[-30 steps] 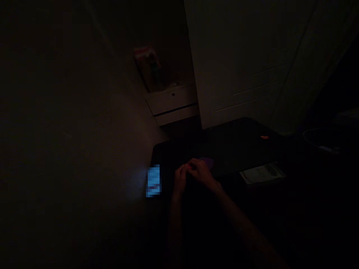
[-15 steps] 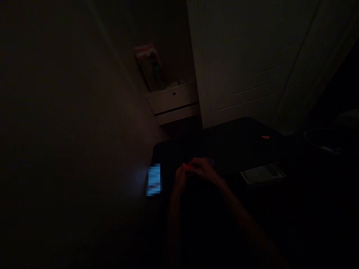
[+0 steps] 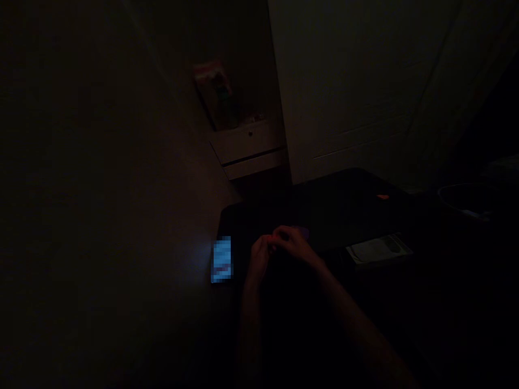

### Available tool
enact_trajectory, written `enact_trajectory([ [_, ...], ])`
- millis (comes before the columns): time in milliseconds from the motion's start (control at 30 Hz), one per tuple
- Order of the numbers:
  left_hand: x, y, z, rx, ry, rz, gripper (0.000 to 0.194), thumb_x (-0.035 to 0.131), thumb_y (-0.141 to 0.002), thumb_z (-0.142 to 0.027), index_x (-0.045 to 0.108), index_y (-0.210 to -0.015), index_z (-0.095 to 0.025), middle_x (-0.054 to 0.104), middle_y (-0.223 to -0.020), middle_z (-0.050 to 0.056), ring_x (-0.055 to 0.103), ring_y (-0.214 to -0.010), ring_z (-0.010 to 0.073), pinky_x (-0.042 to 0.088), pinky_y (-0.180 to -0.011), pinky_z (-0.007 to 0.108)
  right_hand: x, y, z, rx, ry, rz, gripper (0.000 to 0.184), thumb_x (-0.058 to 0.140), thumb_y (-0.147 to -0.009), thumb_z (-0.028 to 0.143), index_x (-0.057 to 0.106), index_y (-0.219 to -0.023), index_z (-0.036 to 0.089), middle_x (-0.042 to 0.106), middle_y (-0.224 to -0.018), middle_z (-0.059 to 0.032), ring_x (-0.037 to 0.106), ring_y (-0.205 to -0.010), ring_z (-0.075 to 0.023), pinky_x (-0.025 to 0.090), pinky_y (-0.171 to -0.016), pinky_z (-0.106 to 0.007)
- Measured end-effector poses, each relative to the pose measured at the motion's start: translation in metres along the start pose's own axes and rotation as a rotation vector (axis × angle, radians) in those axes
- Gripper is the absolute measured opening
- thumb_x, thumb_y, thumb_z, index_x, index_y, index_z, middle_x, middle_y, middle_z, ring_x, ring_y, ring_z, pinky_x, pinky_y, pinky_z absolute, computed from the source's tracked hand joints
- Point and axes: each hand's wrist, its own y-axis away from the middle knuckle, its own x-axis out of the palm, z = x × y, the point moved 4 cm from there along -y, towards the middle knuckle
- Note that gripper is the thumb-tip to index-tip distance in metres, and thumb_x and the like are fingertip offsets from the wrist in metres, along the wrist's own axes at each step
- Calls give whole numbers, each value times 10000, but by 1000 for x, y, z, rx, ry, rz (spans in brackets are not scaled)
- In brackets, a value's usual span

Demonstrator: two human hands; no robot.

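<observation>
1. Head cam (only view), and wow it's dark. The red bit (image 3: 271,238) is up between the fingertips, over the table (image 3: 332,202), nearer its left edge than its right. Can't make out its full shape.
2. Left hand (image 3: 259,253): fingers bent and nearly closed, pinching the red bit from the left side. Right hand (image 3: 292,243): curled, thumb and fingertips closed on it from the other side, palm hollow.
3. Handling, just my guess: it's tiny, so probably light. Can't tell if it's soft or stiff, or slick. I'd treat it as easy to fumble or squash: fingertips only, one grip per end, light squeeze.
4. Around it: purple piece (image 3: 302,232) just past the right hand, partly hidden; orange bit (image 3: 383,197) toward the far right corner; lit screen (image 3: 221,260) by the left edge; booklet (image 3: 379,249) at the near edge, right side, can't tell what's under it.
</observation>
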Motion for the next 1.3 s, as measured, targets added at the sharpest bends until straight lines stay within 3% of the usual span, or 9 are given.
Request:
enact_trajectory([
  [200,3,-2,0,16,82,7,504,750,-754,-621,692,-915,-147,591,-732,7,498,-663,119,397,-632,250,3,-4,-5,127,-119,-122,382,724,-793,561,666,-806,184,650,-709,4,576,-680,-153,408,-630,-263],
  [400,3,-4,2,57,105,16,445,735,-803,-584,660,-886,-153,582,-739,4,505,-686,118,403,-660,248,17,-4,-16,302,-509,-181,388,786,-723,548,678,-733,176,625,-660,11,553,-627,-129,420,-617,-264],
  [600,7,-4,-1,40,152,37,458,751,-787,-583,656,-942,-162,612,-759,16,557,-706,139,436,-673,268,31,-3,-28,511,-870,-163,512,903,-520,582,641,-657,165,580,-590,33,506,-543,-89,411,-553,-237],
  [700,7,-5,-2,27,163,2,471,766,-766,-588,659,-931,-160,614,-758,20,564,-699,138,438,-656,264,31,-4,-26,465,-805,-177,513,860,-581,623,642,-670,167,585,-587,26,507,-538,-93,407,-542,-237],
  [900,3,-3,-4,33,90,-135,402,751,-797,-540,670,-972,-187,672,-899,35,598,-745,126,449,-654,241,14,-7,-18,261,-358,-299,394,792,-671,551,653,-755,192,673,-690,-11,610,-664,-163,469,-636,-283],
  [1133,-5,-7,7,4,-58,-92,380,779,-777,-411,715,-1049,-153,738,-1038,108,677,-922,195,503,-777,285,1,-8,-12,177,-135,-224,248,690,-760,419,680,-846,186,693,-773,-20,638,-752,-182,493,-712,-300],
  [1300,-5,-8,6,48,-112,-114,288,734,-790,-348,728,-990,-140,752,-975,101,694,-899,203,521,-797,307,5,-7,-17,131,-77,-200,248,681,-797,381,698,-949,186,674,-810,-17,628,-764,-176,499,-726,-302],
])
